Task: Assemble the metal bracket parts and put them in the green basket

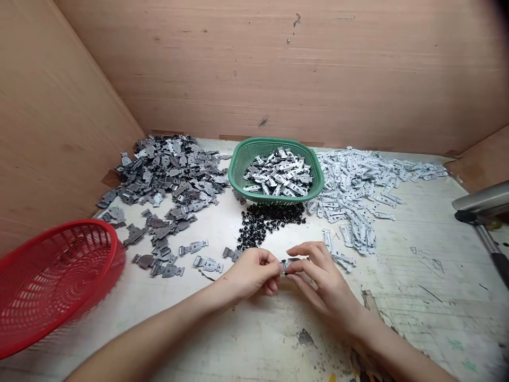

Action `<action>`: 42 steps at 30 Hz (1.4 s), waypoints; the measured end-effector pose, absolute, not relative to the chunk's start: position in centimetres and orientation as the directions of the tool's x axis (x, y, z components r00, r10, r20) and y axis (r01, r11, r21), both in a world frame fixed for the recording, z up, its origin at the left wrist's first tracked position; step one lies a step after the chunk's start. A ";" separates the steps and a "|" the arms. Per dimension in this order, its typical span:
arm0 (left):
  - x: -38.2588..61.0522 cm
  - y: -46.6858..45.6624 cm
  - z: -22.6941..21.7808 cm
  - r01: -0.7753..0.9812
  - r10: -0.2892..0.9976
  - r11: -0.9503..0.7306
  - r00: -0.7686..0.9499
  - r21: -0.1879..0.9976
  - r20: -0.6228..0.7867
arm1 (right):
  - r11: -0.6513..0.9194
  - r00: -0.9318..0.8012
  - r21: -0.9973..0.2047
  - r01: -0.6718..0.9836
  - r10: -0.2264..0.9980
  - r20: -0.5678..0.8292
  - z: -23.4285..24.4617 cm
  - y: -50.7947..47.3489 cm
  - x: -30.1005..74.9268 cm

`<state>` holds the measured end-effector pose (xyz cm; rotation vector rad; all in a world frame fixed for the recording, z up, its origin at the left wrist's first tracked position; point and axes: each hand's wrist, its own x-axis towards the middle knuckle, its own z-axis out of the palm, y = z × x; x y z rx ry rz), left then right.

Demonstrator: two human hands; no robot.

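Between my two hands, low over the table, is a small grey metal clip (293, 261) with a black part at its near end. My left hand (254, 273) is closed, thumb and fingers pinching the clip's left end. From the other side, my right hand (318, 270) grips it with thumb and fingertips, which cover much of it. Just beyond the hands lies a scatter of small black parts (254, 228). Loose grey metal plates (209, 263) lie left of my left hand, and slim whitish metal pieces (344, 260) lie beyond my right hand.
A green basket (276, 199) holding assembled-looking clips stands at the back centre. Grey plates (167, 170) are heaped left of it, whitish strips (353, 180) right. A red basket (115, 254) sits at left. Panels (254, 79) wall the table; a metal tool (483, 199) juts in at right.
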<state>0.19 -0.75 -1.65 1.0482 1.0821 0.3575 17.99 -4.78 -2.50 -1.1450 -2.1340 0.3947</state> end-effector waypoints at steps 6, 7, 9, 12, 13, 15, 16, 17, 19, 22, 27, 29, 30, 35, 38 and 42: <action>0.1 -0.5 -1.3 0.251 0.683 0.523 0.449 0.815 -0.576 | 0.511 -0.286 -0.556 0.656 0.850 0.443 -1.9 -2.8 20.5; 0.1 -0.5 -1.2 0.253 0.685 0.526 0.440 0.812 -0.580 | 0.463 -0.236 -0.548 0.697 0.869 0.434 -1.9 -1.9 21.4; 0.1 -0.4 -0.9 0.251 0.691 0.529 0.427 0.811 -0.583 | 0.365 -0.200 -0.485 0.795 0.912 0.359 -2.2 0.0 23.1; 0.1 -0.4 -0.7 0.247 0.689 0.530 0.433 0.811 -0.582 | 0.398 -0.333 -0.307 0.864 0.911 0.244 -3.0 2.8 24.3; 0.1 -0.4 -0.7 0.248 0.687 0.529 0.437 0.812 -0.581 | 0.431 -0.382 -0.234 0.872 0.896 0.228 -3.2 3.5 24.3; 0.1 -0.4 -0.8 0.252 0.683 0.529 0.440 0.810 -0.583 | 0.466 -0.437 -0.102 0.879 0.872 0.222 -3.8 4.7 23.6; 0.1 -0.5 -0.9 0.252 0.683 0.530 0.440 0.810 -0.584 | 0.466 -0.443 -0.059 0.883 0.868 0.224 -4.0 5.1 23.2; 0.1 -0.5 -1.0 0.252 0.682 0.530 0.440 0.809 -0.584 | 0.464 -0.445 -0.037 0.885 0.867 0.223 -4.2 5.3 22.8; 0.2 -0.4 -1.1 0.253 0.682 0.532 0.438 0.808 -0.586 | 0.465 -0.452 -0.014 0.885 0.865 0.218 -4.4 5.6 22.1; 0.2 -0.4 -1.0 0.258 0.679 0.530 0.441 0.808 -0.587 | 0.481 -0.470 0.001 0.877 0.856 0.214 -4.1 5.1 21.9; 0.2 -0.4 -0.6 0.254 0.673 0.542 0.439 0.801 -0.595 | 0.461 -0.407 -0.196 0.866 0.875 0.262 -2.3 2.5 22.8; 0.2 -0.5 -0.7 0.261 0.669 0.546 0.437 0.796 -0.602 | 0.414 -0.341 -0.423 0.806 0.909 0.240 -1.8 1.2 23.0; 0.2 -0.5 -0.8 0.262 0.669 0.545 0.438 0.797 -0.601 | 0.377 -0.314 -0.530 0.760 0.926 0.210 -1.6 0.6 23.0; 0.3 -0.5 -1.5 0.254 0.671 0.541 0.444 0.802 -0.594 | 0.200 -0.238 -0.807 0.556 0.968 0.076 -1.5 -1.8 22.6; 0.3 -0.5 -1.6 0.264 0.666 0.543 0.442 0.797 -0.601 | 0.208 -0.232 -0.859 0.468 0.967 0.108 -1.6 -2.5 22.4; 0.2 -0.6 -1.4 0.267 0.665 0.542 0.444 0.797 -0.600 | 0.227 -0.249 -0.880 0.416 0.960 0.130 -1.9 -3.1 22.1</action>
